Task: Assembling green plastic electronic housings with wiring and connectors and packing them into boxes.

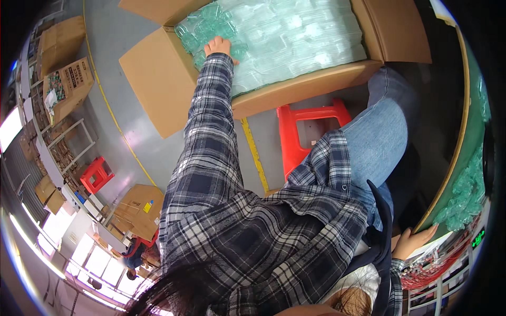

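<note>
Under and beside the left hand [219, 47], clear green plastic pieces [213, 25] adjoin paler, whitish-mint rows [300, 39] in a brown carton [158, 79]. The sleeve [205, 126] there is navy, black and white plaid. Between the hands: a red stool [288, 137], light-blue jeans [377, 131]. By the right hand [414, 243], a green counter [473, 134] has a tan edge.

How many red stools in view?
2 clear: near stool, just below the open carton in the picture; far stool, toward the left. More may be hidden; red patch by the background person unclear.
</note>
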A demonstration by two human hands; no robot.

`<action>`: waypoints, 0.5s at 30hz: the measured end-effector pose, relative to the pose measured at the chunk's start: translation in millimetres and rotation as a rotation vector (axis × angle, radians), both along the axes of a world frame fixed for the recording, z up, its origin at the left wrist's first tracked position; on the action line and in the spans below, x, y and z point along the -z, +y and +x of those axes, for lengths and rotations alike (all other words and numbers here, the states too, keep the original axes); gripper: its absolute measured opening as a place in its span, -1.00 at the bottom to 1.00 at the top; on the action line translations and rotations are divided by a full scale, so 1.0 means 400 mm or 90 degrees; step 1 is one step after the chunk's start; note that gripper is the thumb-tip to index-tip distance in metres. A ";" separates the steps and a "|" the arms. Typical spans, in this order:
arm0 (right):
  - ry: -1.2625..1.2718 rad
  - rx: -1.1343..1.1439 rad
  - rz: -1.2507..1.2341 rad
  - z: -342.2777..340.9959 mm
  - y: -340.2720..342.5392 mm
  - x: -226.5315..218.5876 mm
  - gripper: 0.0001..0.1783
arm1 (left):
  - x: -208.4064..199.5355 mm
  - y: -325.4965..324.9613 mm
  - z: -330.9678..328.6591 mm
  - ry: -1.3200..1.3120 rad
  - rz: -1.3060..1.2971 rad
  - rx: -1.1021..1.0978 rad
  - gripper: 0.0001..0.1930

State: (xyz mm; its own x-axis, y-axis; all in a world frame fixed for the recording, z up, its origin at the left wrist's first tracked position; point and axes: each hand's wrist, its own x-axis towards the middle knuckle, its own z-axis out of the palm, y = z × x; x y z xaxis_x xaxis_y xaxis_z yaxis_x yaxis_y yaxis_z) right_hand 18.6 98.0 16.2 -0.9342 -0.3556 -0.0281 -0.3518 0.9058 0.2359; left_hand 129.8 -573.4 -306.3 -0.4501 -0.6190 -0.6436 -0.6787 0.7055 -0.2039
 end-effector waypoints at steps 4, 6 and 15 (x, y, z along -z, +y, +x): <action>0.002 -0.001 -0.008 0.001 -0.001 -0.002 -0.06 | 0.024 0.012 0.012 -0.010 0.000 0.025 -0.12; 0.006 -0.004 -0.005 0.003 0.000 -0.004 -0.07 | 0.027 0.014 0.016 0.007 0.029 -0.026 -0.14; -0.008 0.022 -0.006 0.005 -0.003 -0.005 0.04 | 0.012 -0.158 -0.014 0.244 0.042 -0.030 -0.13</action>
State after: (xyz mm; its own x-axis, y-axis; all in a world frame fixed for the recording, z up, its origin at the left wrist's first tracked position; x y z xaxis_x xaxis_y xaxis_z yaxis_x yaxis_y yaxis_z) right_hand 20.7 96.7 18.2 -0.9455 -0.3235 -0.0368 -0.3234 0.9197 0.2228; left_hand 124.1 -636.7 -310.9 -0.6381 -0.6074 -0.4731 -0.7286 0.6751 0.1158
